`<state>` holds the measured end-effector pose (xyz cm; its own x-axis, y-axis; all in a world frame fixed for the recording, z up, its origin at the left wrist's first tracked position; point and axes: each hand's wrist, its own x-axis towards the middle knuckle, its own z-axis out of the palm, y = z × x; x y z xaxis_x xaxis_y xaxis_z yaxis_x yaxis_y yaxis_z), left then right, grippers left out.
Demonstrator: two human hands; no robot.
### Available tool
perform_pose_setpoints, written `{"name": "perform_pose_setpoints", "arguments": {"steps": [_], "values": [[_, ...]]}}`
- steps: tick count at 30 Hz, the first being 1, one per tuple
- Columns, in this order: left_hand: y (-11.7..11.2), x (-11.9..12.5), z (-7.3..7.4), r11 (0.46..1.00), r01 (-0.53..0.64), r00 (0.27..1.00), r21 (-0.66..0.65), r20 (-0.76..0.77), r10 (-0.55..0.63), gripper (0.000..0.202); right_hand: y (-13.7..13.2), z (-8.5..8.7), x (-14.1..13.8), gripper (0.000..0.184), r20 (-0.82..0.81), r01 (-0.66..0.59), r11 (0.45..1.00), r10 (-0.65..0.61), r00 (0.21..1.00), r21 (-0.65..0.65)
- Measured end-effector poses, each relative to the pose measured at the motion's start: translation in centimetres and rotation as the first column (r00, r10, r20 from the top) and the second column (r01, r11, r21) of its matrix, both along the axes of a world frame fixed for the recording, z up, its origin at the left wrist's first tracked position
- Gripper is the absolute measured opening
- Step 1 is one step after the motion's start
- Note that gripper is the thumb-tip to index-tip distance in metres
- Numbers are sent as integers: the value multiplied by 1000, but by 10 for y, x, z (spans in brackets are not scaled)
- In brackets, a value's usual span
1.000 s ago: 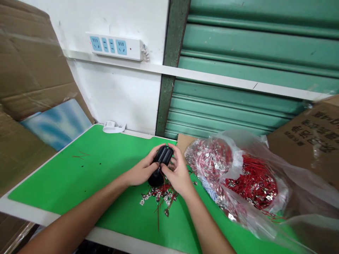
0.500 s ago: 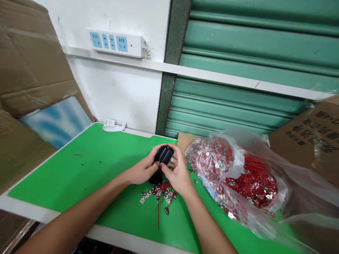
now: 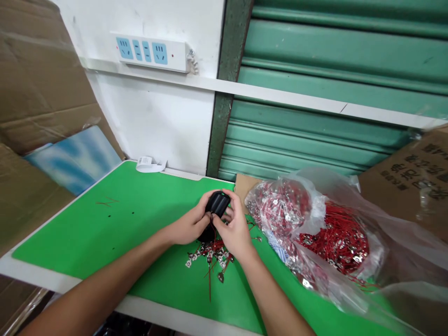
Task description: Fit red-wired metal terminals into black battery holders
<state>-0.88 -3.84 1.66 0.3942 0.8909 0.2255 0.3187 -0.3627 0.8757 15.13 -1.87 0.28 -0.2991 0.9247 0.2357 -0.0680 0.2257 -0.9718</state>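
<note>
Between my two hands is a black plastic battery case (image 3: 219, 203) with rounded grooves, tilted up above the table. My left hand (image 3: 192, 223) grips its left side, the thumb pressed at the lower edge. On the other side my right hand (image 3: 235, 226) holds it, thumb tip close to the left one. A thin red wire (image 3: 214, 232) hangs down from between the thumbs. Below lies another black part (image 3: 206, 234), partly hidden by my hands. Metal contact tabs with red wires (image 3: 210, 255) are scattered on the green table (image 3: 157, 205) just under my hands.
At the right, a clear plastic bag (image 3: 336, 233) holds many red-wired metal contacts. Cardboard boxes (image 3: 413, 186) flank the table. A white paper strip (image 3: 150, 164) lies at the back edge, and a power strip (image 3: 152, 52) is on the wall. Wire scraps (image 3: 108, 202) lie at left.
The view has shifted very slightly. Both hands keep the same grip on the black battery case, with thumbs in nearly the same place.
</note>
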Motion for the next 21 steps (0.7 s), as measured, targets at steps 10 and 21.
{"name": "perform_pose_setpoints", "arguments": {"steps": [10, 21], "values": [[8, 0, 4, 970, -33, 954, -242, 280, 103, 68, -2, 9, 4, 66, 26, -70, 997, 70, 997, 11], [8, 5, 4, 930, -78, 891, -360, 393, 227, 69, -6, 2, -1, 59, 69, 16, 994, -23, 997, 109]]}}
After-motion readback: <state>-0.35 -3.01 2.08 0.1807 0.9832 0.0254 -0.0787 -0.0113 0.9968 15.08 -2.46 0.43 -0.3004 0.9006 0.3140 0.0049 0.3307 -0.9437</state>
